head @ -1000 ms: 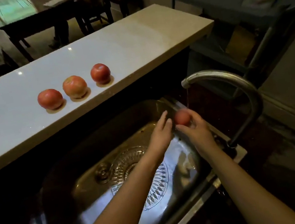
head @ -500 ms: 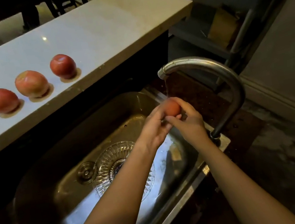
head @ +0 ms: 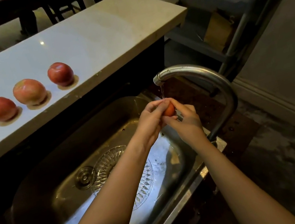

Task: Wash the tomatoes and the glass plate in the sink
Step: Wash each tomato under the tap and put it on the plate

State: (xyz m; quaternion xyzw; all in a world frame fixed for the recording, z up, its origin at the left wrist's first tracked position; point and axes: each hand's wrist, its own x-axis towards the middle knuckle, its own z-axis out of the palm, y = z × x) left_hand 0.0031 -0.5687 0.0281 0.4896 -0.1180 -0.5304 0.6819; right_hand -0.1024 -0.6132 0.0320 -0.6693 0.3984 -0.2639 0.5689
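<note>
Both hands, left [head: 151, 122] and right [head: 184, 120], clasp one tomato [head: 169, 109] under the tap [head: 193, 75] stream, above the plate [head: 122, 176] in the sink [head: 55, 150].

Both hands meet over the steel sink [head: 58, 166] under the curved faucet [head: 205, 78]. The left hand [head: 150, 123] and right hand [head: 187, 122] together clasp a small tomato [head: 169, 109], with a thin stream of water [head: 162, 93] falling onto it. A patterned glass plate [head: 109, 157] lies in the basin beside the drain [head: 85, 177], apparently flat. Three tomatoes [head: 29, 92] sit in a row on the pale counter [head: 91, 37], each apart from the next.
</note>
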